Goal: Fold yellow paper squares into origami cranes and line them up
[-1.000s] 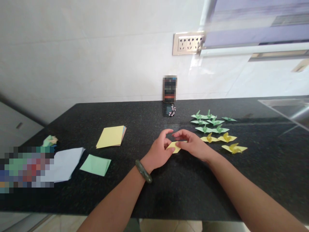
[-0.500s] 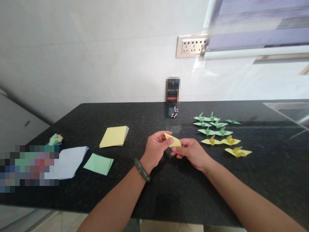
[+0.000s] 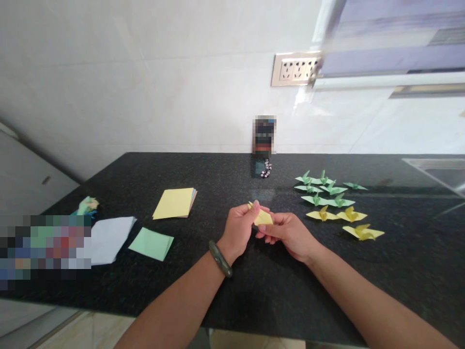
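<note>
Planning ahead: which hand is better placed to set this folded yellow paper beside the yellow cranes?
Probably the right hand: it holds the folded yellow paper and sits nearer the yellow cranes; the left hand is farther.

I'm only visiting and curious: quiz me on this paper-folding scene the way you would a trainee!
1. True or false: the small yellow paper lies flat on the counter.
2. How many yellow cranes sit on the counter?
3. Which wrist wears the bracelet? A left, B right.
Key: 1 false, the left hand and right hand pinch it between them. 2 three. 3 A.
</note>
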`<action>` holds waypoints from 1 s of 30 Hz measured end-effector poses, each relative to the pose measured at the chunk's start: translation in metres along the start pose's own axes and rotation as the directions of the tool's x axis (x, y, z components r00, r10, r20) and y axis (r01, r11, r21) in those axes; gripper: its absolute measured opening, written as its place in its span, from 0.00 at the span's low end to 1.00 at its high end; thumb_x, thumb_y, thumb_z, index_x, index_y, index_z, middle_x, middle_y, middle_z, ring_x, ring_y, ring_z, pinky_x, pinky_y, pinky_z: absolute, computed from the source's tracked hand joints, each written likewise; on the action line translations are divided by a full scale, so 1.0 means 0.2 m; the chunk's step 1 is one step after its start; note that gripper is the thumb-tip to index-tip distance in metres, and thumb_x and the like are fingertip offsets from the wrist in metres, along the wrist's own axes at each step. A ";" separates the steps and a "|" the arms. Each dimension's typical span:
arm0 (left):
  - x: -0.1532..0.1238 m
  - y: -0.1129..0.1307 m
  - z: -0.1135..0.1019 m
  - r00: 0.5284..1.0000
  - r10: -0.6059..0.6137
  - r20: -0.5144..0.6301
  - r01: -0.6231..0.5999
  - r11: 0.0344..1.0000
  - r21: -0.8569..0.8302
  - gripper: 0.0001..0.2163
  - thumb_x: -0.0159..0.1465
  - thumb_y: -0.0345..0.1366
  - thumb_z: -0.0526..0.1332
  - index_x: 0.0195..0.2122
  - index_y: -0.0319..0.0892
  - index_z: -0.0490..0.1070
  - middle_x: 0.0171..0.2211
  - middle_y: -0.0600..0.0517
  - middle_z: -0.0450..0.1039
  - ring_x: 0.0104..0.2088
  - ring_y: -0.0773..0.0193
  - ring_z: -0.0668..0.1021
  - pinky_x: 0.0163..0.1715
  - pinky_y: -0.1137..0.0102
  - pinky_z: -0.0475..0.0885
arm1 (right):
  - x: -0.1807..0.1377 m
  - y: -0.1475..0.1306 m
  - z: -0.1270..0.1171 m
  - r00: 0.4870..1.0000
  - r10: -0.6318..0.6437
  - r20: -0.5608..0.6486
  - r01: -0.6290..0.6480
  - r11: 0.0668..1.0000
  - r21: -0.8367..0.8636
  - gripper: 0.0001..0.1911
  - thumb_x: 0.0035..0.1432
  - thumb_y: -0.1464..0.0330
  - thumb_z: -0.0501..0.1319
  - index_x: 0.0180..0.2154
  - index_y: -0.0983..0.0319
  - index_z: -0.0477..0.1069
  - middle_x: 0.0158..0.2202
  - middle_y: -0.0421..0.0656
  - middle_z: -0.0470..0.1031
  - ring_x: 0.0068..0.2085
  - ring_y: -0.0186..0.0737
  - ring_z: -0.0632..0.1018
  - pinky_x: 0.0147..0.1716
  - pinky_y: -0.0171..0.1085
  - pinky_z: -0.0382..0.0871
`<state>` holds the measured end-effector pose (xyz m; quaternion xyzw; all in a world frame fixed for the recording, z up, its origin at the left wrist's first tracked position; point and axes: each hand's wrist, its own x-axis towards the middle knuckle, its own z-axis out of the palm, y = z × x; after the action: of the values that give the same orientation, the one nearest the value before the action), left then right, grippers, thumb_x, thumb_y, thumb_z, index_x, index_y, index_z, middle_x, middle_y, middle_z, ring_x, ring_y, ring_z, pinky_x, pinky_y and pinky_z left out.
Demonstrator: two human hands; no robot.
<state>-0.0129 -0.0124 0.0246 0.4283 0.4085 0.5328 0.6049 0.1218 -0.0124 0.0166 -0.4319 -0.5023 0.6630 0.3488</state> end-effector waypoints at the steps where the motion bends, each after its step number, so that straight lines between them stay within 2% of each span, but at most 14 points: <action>1: 0.01 0.00 -0.01 0.999 -0.036 0.030 0.037 0.998 -0.055 0.22 0.56 0.52 0.56 0.28 0.34 0.74 0.23 0.47 0.74 0.23 0.65 0.74 0.25 0.70 0.68 | 0.00 0.00 0.00 1.000 0.007 0.000 -0.007 1.000 0.000 0.10 0.43 0.64 0.67 0.24 0.66 0.75 0.21 0.42 0.76 0.19 0.26 0.68 0.19 0.28 0.61; 3: 0.02 -0.01 -0.02 0.992 -0.093 0.082 0.103 0.987 -0.125 0.29 0.57 0.58 0.49 0.28 0.33 0.74 0.24 0.44 0.74 0.24 0.63 0.74 0.24 0.69 0.68 | 0.00 0.00 0.00 1.000 0.021 -0.008 -0.021 1.000 0.008 0.10 0.42 0.65 0.68 0.24 0.66 0.74 0.22 0.43 0.77 0.19 0.26 0.69 0.20 0.28 0.61; 5: 0.02 -0.01 -0.02 0.993 -0.083 0.089 0.094 0.986 -0.138 0.31 0.56 0.60 0.47 0.31 0.34 0.74 0.25 0.45 0.74 0.26 0.63 0.74 0.26 0.69 0.68 | 0.01 0.00 0.00 0.999 0.032 -0.026 -0.031 0.999 0.031 0.11 0.42 0.64 0.68 0.24 0.66 0.74 0.22 0.43 0.77 0.19 0.26 0.69 0.19 0.28 0.61; 7: 0.02 0.00 -0.02 0.995 -0.037 0.097 0.042 0.998 -0.048 0.25 0.54 0.56 0.55 0.31 0.35 0.74 0.23 0.49 0.72 0.24 0.65 0.73 0.26 0.71 0.67 | 0.01 0.00 -0.01 0.998 0.037 -0.042 -0.035 0.998 0.059 0.11 0.41 0.63 0.68 0.24 0.66 0.73 0.22 0.43 0.77 0.19 0.26 0.69 0.19 0.28 0.61; 10: 0.01 0.00 -0.01 0.997 0.016 0.076 -0.026 0.991 0.129 0.15 0.51 0.46 0.64 0.23 0.35 0.71 0.17 0.54 0.68 0.19 0.70 0.69 0.21 0.73 0.63 | 0.02 0.00 -0.01 0.998 0.022 -0.055 -0.020 0.999 0.040 0.13 0.42 0.62 0.68 0.23 0.66 0.73 0.22 0.43 0.76 0.19 0.27 0.69 0.19 0.28 0.61; 14: 0.01 -0.01 -0.01 0.999 0.036 0.022 -0.039 0.982 0.184 0.13 0.53 0.42 0.63 0.21 0.36 0.70 0.18 0.54 0.68 0.20 0.70 0.68 0.22 0.73 0.62 | 0.02 0.00 -0.01 0.996 -0.066 -0.053 0.058 0.989 -0.135 0.16 0.46 0.58 0.64 0.24 0.65 0.73 0.22 0.42 0.75 0.20 0.28 0.68 0.20 0.29 0.61; 17: 0.01 -0.02 -0.01 0.999 0.036 -0.007 -0.034 0.979 0.201 0.12 0.53 0.41 0.62 0.21 0.36 0.71 0.18 0.53 0.69 0.20 0.70 0.68 0.22 0.73 0.62 | 0.01 0.00 -0.01 0.988 -0.154 -0.018 0.143 0.949 -0.282 0.19 0.51 0.56 0.60 0.21 0.65 0.70 0.17 0.39 0.70 0.18 0.27 0.64 0.19 0.30 0.57; 20: 0.02 -0.01 -0.02 0.990 0.065 -0.127 -0.034 0.971 0.235 0.12 0.51 0.41 0.64 0.20 0.36 0.72 0.17 0.54 0.68 0.19 0.72 0.66 0.20 0.74 0.60 | 0.01 0.00 -0.02 0.985 -0.175 -0.007 0.161 0.920 -0.356 0.20 0.54 0.56 0.57 0.19 0.64 0.68 0.14 0.37 0.64 0.16 0.27 0.61 0.18 0.30 0.54; 23: 0.04 0.00 -0.03 0.973 0.077 -0.216 -0.034 0.980 0.198 0.13 0.50 0.42 0.64 0.20 0.36 0.71 0.16 0.55 0.67 0.17 0.73 0.64 0.19 0.75 0.58 | 0.01 0.01 -0.02 0.985 -0.171 -0.010 0.154 0.910 -0.384 0.19 0.54 0.58 0.57 0.19 0.64 0.68 0.14 0.37 0.64 0.17 0.28 0.60 0.18 0.30 0.53; 27: 0.06 -0.02 -0.05 0.972 0.083 -0.219 -0.050 0.987 0.151 0.13 0.50 0.43 0.65 0.21 0.36 0.71 0.16 0.55 0.67 0.17 0.74 0.64 0.18 0.75 0.58 | 0.01 0.00 -0.02 0.976 -0.213 -0.038 0.180 0.899 -0.399 0.18 0.53 0.60 0.57 0.18 0.63 0.67 0.14 0.37 0.64 0.17 0.28 0.61 0.18 0.30 0.53; 30: 0.06 -0.03 -0.05 0.981 0.041 -0.188 -0.029 0.998 0.063 0.12 0.49 0.42 0.65 0.23 0.36 0.71 0.18 0.55 0.68 0.18 0.74 0.66 0.20 0.76 0.61 | 0.01 -0.01 -0.02 0.968 -0.234 -0.088 0.183 0.903 -0.388 0.18 0.52 0.60 0.58 0.18 0.64 0.67 0.15 0.37 0.65 0.17 0.28 0.61 0.18 0.30 0.54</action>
<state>-0.0195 -0.0001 0.0158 0.4007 0.4724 0.5691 0.5407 0.1241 -0.0086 0.0174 -0.4778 -0.6393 0.4826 0.3607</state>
